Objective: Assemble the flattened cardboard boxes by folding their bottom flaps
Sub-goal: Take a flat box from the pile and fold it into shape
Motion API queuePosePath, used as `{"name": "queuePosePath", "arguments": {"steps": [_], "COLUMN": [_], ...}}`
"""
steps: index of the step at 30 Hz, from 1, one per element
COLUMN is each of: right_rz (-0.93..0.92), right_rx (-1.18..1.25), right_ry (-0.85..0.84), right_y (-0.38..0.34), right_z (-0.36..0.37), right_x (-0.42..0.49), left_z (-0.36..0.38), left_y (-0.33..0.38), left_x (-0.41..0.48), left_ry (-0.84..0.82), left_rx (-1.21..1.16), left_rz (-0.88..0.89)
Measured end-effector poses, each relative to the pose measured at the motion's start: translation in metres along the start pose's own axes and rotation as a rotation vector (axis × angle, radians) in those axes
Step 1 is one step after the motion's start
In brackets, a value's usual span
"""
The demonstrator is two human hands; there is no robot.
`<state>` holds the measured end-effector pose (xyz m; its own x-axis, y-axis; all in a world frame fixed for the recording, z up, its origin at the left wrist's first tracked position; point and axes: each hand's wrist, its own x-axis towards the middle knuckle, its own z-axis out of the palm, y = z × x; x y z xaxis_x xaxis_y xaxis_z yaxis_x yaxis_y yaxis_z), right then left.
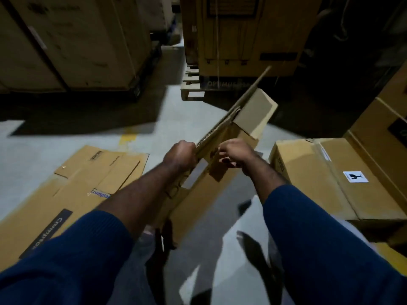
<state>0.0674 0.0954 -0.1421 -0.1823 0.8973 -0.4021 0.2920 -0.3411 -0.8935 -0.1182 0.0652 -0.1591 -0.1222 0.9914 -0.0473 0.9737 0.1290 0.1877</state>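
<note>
**A:** Where's the box being worked on?

**B:** The cardboard box (198, 203) is held up off the floor in the middle of the scene. It is tilted, and its far end points away to the right. It's partly opened, and one flap (255, 108) at that far end is bent outward.

**A:** And the hands?

**B:** The left hand (179, 154) is a tight fist gripping the corrugated edge of a panel. The right hand (233, 154) is just beside it, with its fingers curled onto another flap. Blur hides which flap that is.

**A:** Which step is this, then?

**B:** I'd say it's the start of folding this box's bottom flaps, since none look closed yet.

**A:** What does the next move need?

**B:** Probably squaring the box first so the creases line up. After that, the short flaps get pressed inward before the long ones go over them.

**A:** Anything else around?

**B:** The flattened boxes (66, 183) lie on the floor at near left, not yet done. A closed carton (319, 172) sits on the right.
</note>
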Motion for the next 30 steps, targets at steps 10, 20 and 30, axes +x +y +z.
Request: {"name": "queuePosePath", "arguments": {"steps": [10, 20, 30], "right_rz": [0.26, 0.266, 0.275], "right_rx": [0.798, 0.863, 0.658], "right_ry": [-0.024, 0.204, 0.048], "right_y": [0.014, 0.019, 0.069], "right_z": [-0.002, 0.047, 0.068], "right_x": [0.011, -0.001, -0.02], "left_z": [-0.009, 0.014, 0.023], "left_y": [-0.017, -0.013, 0.0], "left_x": [-0.014, -0.022, -0.023], "left_ry": [-0.075, 0.097, -0.068], "left_rx": [0.381, 0.389, 0.331], "left_rz": [0.374, 0.324, 0.133]}}
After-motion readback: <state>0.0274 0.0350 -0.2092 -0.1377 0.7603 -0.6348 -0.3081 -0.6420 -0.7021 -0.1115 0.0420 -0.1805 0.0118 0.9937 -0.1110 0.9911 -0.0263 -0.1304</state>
